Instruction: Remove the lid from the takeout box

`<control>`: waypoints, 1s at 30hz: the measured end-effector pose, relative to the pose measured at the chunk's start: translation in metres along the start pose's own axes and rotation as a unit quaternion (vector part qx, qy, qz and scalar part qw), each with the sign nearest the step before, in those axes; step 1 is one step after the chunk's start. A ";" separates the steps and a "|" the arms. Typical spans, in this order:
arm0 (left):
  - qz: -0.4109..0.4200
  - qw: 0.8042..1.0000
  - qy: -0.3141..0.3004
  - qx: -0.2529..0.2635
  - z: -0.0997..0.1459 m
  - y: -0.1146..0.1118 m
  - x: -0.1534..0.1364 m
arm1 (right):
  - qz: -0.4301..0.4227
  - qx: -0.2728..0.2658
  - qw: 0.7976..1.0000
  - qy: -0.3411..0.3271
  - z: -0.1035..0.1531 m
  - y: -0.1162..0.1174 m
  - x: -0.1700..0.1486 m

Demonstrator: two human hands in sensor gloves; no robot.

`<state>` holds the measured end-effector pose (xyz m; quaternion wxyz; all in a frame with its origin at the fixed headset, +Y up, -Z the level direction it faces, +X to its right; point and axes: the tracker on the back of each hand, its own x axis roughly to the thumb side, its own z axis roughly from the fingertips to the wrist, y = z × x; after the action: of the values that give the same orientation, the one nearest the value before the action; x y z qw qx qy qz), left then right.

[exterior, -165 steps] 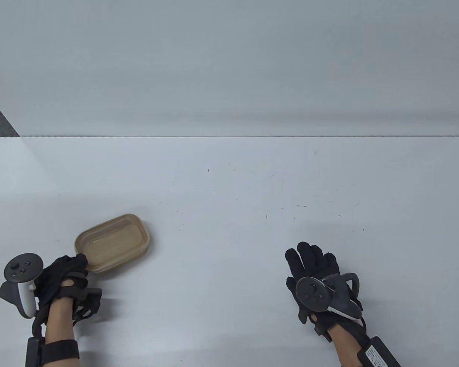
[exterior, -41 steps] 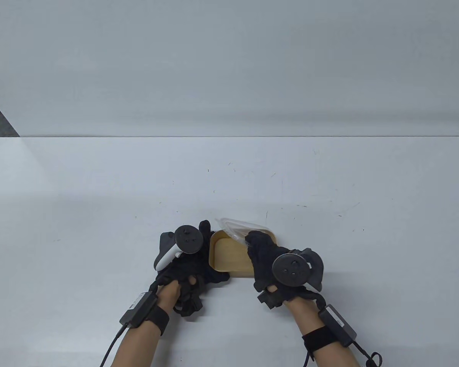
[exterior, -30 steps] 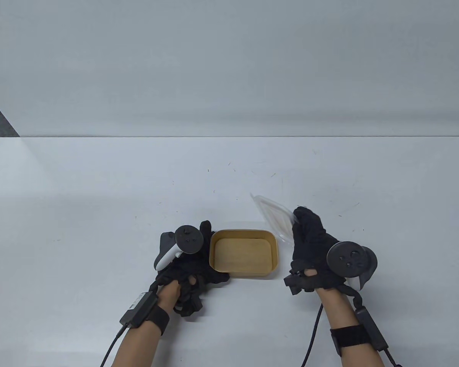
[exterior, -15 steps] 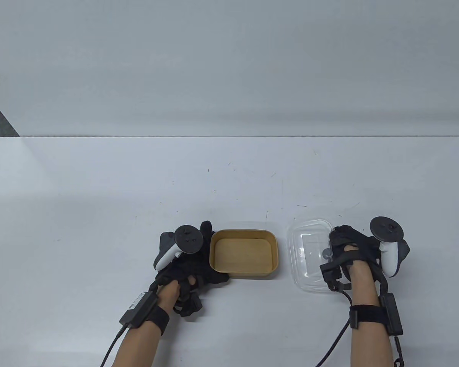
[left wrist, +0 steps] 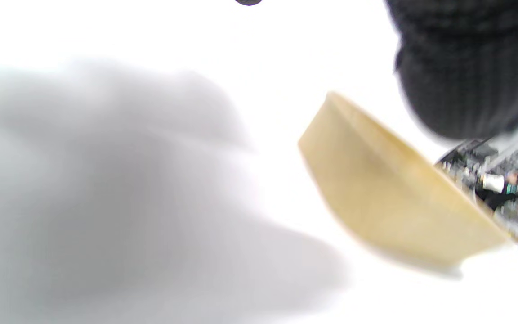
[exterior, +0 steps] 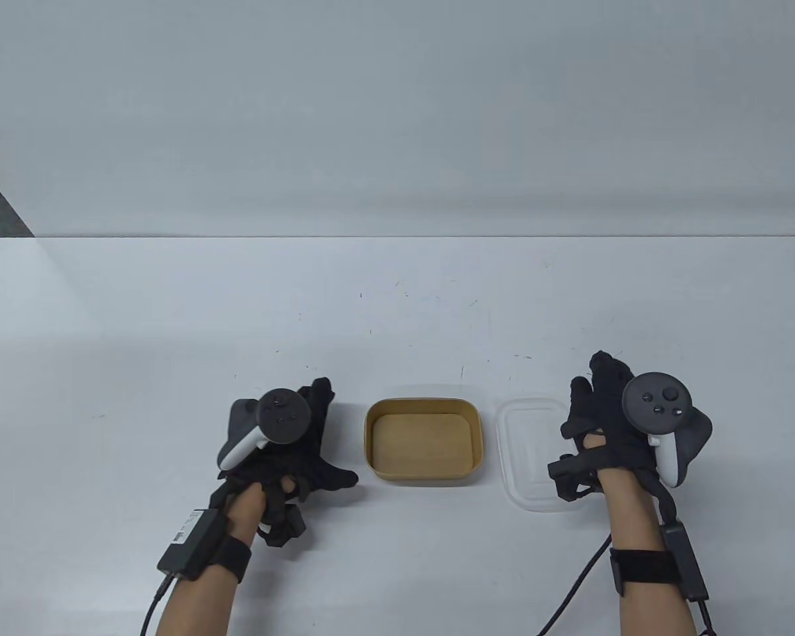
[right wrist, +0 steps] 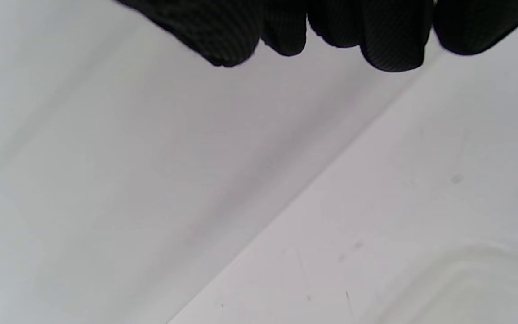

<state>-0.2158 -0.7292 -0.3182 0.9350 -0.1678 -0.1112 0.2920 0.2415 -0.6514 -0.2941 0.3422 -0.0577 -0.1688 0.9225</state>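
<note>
Since half a second ago: right hand [exterior: 609, 424] has let go of the lid [exterior: 527, 454] and risen, fingers spread; left hand [exterior: 298, 450] has drawn off the box [exterior: 424, 440] toward the person's left, fingers splayed, gripping nothing. Lid: clear plastic, flat on the table [exterior: 397, 311], just left of the right hand, whose wrist strap overlaps its right edge in the table view; contact cannot be told. Box: tan, open, nothing seen inside, between the hands, just right of the left hand and apart from it; just beside the lid, a narrow gap between. Left wrist view: box [left wrist: 389, 198] blurred, beside a gloved finger. Right wrist view: fingertips [right wrist: 389, 49] hang free above the table; lid corner [right wrist: 475, 283] faint, low right. Judgement: lid off and set down, both hands released; task appears complete.
</note>
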 end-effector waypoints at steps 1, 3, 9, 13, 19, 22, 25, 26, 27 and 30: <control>0.047 0.998 -0.004 0.034 0.012 0.021 -0.002 | 0.029 -0.025 0.997 -0.063 0.008 -0.005 0.014; 0.187 0.971 -0.018 0.146 0.036 0.054 -0.001 | 0.085 -0.063 0.980 -0.167 0.026 -0.012 0.040; 0.074 0.944 -0.073 0.314 0.090 0.079 0.030 | 0.147 -0.040 0.928 -0.339 0.068 -0.001 0.078; -0.173 0.922 -0.063 0.339 0.092 0.045 0.039 | 0.254 0.011 0.890 -0.377 0.082 0.033 0.072; -0.295 0.929 -0.018 0.223 0.068 -0.006 0.017 | 0.305 0.108 0.888 -0.326 0.081 0.062 0.043; -0.288 0.936 -0.012 0.201 0.065 -0.011 0.013 | 0.290 0.123 0.901 -0.298 0.077 0.062 0.032; -0.289 0.936 -0.008 0.199 0.064 -0.012 0.012 | 0.287 0.126 0.908 -0.279 0.074 0.060 0.025; -0.293 0.936 -0.007 0.197 0.063 -0.013 0.011 | 0.282 0.124 0.910 -0.276 0.073 0.058 0.024; -0.297 0.936 -0.003 0.190 0.062 -0.014 0.010 | 0.276 0.123 0.913 -0.273 0.072 0.056 0.024; -0.302 0.936 0.005 0.180 0.061 -0.015 0.006 | 0.259 0.132 0.918 -0.271 0.072 0.052 0.022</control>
<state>-0.2214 -0.7223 -0.2559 0.9942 0.0437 -0.0980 0.0099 0.1767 -0.6936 -0.2451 0.0366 0.1983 -0.1111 0.9731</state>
